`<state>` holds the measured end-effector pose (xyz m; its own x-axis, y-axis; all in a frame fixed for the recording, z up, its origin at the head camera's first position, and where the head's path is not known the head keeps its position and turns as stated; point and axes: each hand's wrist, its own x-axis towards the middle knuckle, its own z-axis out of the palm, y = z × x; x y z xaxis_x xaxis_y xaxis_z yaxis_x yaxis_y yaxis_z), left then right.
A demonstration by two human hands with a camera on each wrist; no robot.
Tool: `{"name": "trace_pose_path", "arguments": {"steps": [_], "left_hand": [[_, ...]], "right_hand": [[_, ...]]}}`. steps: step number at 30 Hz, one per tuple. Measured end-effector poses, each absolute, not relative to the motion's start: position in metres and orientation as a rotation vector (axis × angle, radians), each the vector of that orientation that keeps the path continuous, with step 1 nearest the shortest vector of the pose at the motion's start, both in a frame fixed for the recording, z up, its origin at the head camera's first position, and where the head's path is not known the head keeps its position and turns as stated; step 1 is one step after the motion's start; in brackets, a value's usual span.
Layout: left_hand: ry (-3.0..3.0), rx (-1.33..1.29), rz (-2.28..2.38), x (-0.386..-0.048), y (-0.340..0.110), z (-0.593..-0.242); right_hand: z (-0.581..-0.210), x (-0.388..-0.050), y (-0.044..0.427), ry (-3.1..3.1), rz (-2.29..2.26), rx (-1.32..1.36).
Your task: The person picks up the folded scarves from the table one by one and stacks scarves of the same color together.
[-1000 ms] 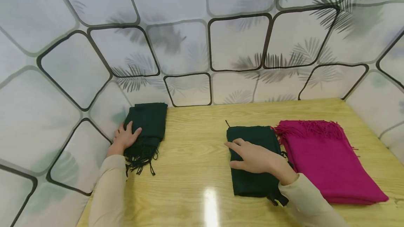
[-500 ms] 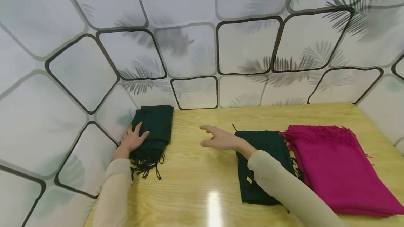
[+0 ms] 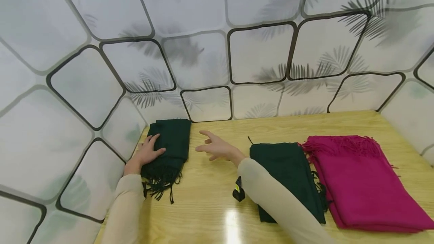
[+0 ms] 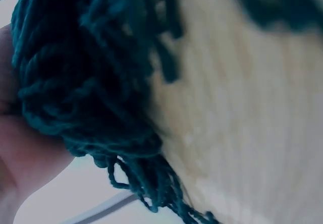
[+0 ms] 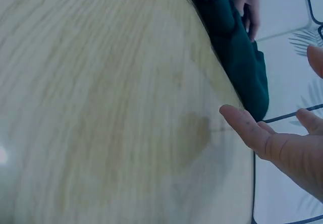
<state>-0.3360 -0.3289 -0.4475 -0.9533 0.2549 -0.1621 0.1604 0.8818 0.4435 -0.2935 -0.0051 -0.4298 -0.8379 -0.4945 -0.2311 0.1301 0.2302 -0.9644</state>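
Note:
A folded dark green scarf (image 3: pixel 171 138) with knotted fringe lies at the table's left, against the wall. On its left edge rests my left hand (image 3: pixel 148 153), fingers spread over the cloth. Close up in the left wrist view, the dark fringe (image 4: pixel 91 93) hangs beside the palm. My right hand (image 3: pixel 217 148) hovers above the wood, fingers extended and holding nothing, just right of that scarf. The right wrist view has the same hand (image 5: pixel 287 148) with its fingers apart and the green scarf (image 5: pixel 237 57) beyond. A second folded green scarf (image 3: pixel 281 157) lies partly under the right forearm.
A larger folded magenta scarf (image 3: pixel 366 187) with fringe lies on the right, beside the second green one. The wooden table (image 3: pixel 203 206) meets patterned cloth walls (image 3: pixel 203 59) at its back and sides. A small black device (image 3: pixel 239 191) sits at the right sleeve.
My right hand has moved left, from above the second green scarf to near the left one. The left hand stays on its scarf. The head view has shifted slightly.

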Motion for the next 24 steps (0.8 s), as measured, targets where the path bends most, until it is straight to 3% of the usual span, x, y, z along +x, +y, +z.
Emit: {"name": "trace_pose_path", "arguments": {"steps": [16,24], "left_hand": [[2.848,0.731,0.698,-0.333,-0.287,-0.449],[2.798,0.614,0.335,-0.326,-0.261,-0.448]], "right_hand": [[-0.462,-0.296,-0.031,1.734,-2.003,-0.13],[-0.466,-0.301,-0.032,1.779,-2.0,-0.199]]}}
